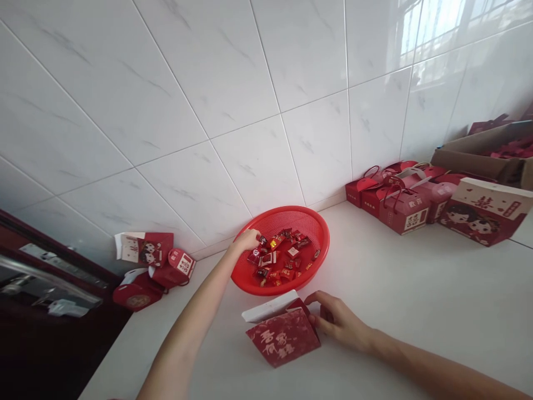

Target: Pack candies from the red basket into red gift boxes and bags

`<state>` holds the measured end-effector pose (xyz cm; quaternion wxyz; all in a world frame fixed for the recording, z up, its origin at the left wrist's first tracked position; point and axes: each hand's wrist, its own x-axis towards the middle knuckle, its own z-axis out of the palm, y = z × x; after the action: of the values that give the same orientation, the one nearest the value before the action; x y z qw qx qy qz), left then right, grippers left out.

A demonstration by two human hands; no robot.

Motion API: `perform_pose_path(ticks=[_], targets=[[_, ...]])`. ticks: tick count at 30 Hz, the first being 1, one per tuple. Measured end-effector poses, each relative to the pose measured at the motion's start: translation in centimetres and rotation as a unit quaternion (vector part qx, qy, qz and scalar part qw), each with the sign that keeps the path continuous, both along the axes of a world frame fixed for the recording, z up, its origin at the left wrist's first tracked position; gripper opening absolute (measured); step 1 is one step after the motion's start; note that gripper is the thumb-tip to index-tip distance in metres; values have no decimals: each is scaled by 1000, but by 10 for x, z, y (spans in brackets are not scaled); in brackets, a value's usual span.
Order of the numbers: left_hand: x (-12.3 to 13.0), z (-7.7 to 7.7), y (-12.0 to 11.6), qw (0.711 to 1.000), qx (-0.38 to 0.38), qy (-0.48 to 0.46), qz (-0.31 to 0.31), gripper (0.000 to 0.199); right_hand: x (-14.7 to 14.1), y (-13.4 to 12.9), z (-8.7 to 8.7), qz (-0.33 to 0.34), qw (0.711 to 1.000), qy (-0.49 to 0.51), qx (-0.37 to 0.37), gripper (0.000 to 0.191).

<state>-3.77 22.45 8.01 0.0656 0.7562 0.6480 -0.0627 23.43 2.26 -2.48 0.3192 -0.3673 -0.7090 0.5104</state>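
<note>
My left hand (249,239) reaches over the left rim of a red plastic basket (321,233). Its fingers are closed on a small dark wrapped candy (262,240). Several other candies (293,252) in red wrappers lie loose on the basket's bottom. In front of the basket stands a red paper gift box (287,339) with pale lettering, its top open and a white-lined flap raised. My right hand (335,319) grips the box's right side between thumb and fingers; some of those fingers are hidden.
Several red gift boxes with cord handles (397,205) stand against the tiled wall at right, beside a larger printed box (483,214) and a cardboard carton (470,153). More boxes (154,266) sit near the table's left edge, by a dark cabinet (41,311).
</note>
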Motion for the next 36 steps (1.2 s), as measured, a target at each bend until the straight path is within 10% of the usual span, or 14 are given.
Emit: perform_pose_path(ticks=[8, 17, 28, 36], targets=[[13, -7, 4, 997, -51, 64, -5, 66, 0, 0, -1, -4, 1000, -5, 4, 30], [23, -11, 3, 992, -117, 48, -17, 36, 0, 0, 0, -6, 1000, -6, 4, 28], [23, 6, -4, 997, 32, -65, -4, 22, -1, 0, -2, -5, 1000, -3, -4, 26], [40, 3, 8, 986, -46, -158, -27, 42, -2, 2, -3, -11, 1000, -10, -1, 26]])
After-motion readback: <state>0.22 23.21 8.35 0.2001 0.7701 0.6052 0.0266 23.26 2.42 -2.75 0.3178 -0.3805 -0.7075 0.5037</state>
